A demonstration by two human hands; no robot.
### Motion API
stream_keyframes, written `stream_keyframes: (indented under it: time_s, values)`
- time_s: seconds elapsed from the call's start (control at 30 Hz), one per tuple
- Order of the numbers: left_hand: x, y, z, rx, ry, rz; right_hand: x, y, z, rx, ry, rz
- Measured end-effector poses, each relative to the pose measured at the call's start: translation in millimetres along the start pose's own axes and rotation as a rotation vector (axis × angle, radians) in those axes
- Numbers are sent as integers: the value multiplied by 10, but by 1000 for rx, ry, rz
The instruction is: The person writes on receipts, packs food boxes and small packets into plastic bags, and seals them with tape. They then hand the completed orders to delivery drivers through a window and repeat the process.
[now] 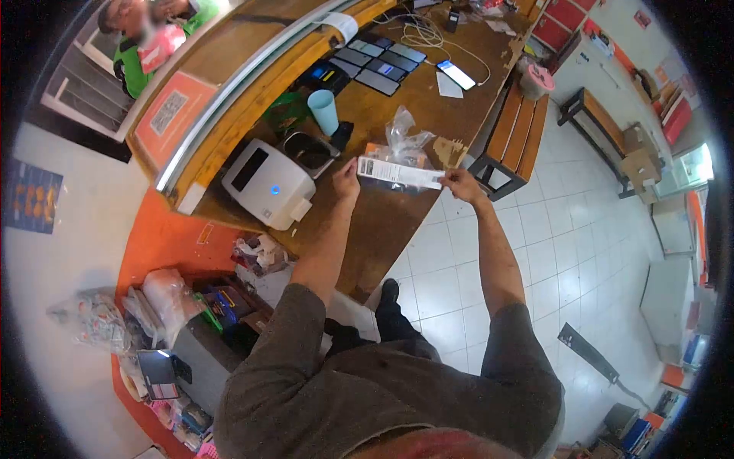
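A long white printed paper receipt (401, 173) is stretched between my two hands, over the edge of the wooden counter (367, 249). My left hand (346, 180) is closed on its left end, and my right hand (461, 185) pinches its right end. Dark print shows near the left end; the words are too small to read. Just behind the receipt lies a clear plastic bag (405, 136) with something orange in it, partly covered by the paper. To the left of my left hand stands a white receipt printer (267, 183) with a blue light.
A light blue cup (323, 112) stands behind the printer. Several phones (378, 82) lie farther back, near a lit phone (456, 75) on a cable. A wooden bench (511, 130) is at the right. A person in green (131, 70) is beyond the counter.
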State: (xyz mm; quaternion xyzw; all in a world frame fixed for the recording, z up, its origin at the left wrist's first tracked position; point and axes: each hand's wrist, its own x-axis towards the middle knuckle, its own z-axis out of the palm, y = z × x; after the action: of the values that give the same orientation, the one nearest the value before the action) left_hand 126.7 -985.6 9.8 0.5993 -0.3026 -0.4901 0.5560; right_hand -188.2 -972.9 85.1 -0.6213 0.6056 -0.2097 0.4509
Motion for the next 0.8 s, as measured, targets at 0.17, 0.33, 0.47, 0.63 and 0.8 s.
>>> stream_keyframes:
  time_s: [0.17,0.33,0.47,0.63,0.8]
  values:
    - [227,-143,85,481,54,65,555,678,313,86,-110,160]
    - [541,-412,-192,575,-376,-196,967,1043,821,-248,186,157]
    - [305,-488,-125,-110,-528,-573,657,831,731,-169,408,-80]
    - [-523,68,177,-406,-386,-635,230,813,672,627,144,-163]
    - [-1013,1059,42,-384,-414,-391,-474,-713,189,1352,-188,-93]
